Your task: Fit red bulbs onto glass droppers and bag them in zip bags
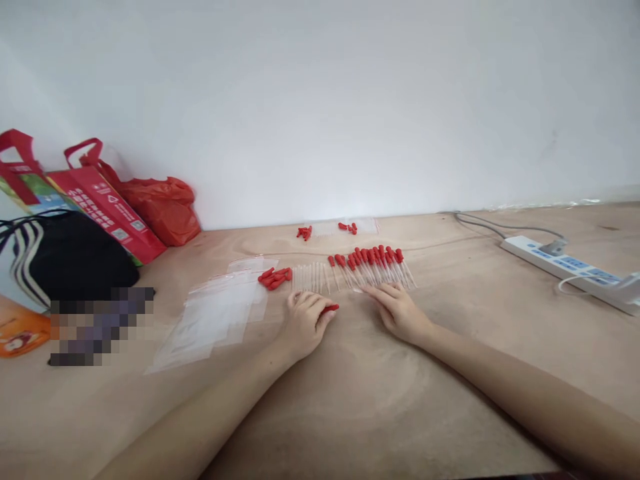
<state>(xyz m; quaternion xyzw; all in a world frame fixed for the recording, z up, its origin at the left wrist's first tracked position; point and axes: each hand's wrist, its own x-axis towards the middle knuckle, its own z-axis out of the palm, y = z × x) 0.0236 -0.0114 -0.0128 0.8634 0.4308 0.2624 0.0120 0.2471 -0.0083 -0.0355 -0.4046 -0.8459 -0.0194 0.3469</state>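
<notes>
Holding a red bulb (pixel 330 308) between the thumb and the curled fingers, the left hand (pixel 307 323) is positioned at the tabletop (pixel 320 413), directly in front of a row of clear tubes (pixel 307 277). The left grip is clenched on this bulb, 1 end of which projects toward the right hand (pixel 403 313). The right hand is turned palm down, with its fingers near the lower ends of the capped droppers (pixel 383 260). The state of the right grip cannot be determined: a small pale object (pixel 357 290) shows at the fingertips, but whether it is grasped is unclear.

The capped droppers lie side by side, red ends directed toward the wall (pixel 320 113). The clear tubes lie parallel to the left of them. A bulb pile (pixel 275 279) sits just beside the left end of the tubes. Flat clear bags (pixel 215 320) overlap farther left. Near the wall, 2 clusters of red pieces (pixel 304 233) lie apart.

Right side: a white power strip (pixel 575 273) with a grey plug (pixel 554 248) inserted. Left side: a red plastic bag (pixel 167 207), a printed shopping bag (pixel 107 210), a striped black bag (pixel 90 253) and an orange packet (pixel 25 333). A pixelated item (pixel 103 327) beside the packet cannot be identified.
</notes>
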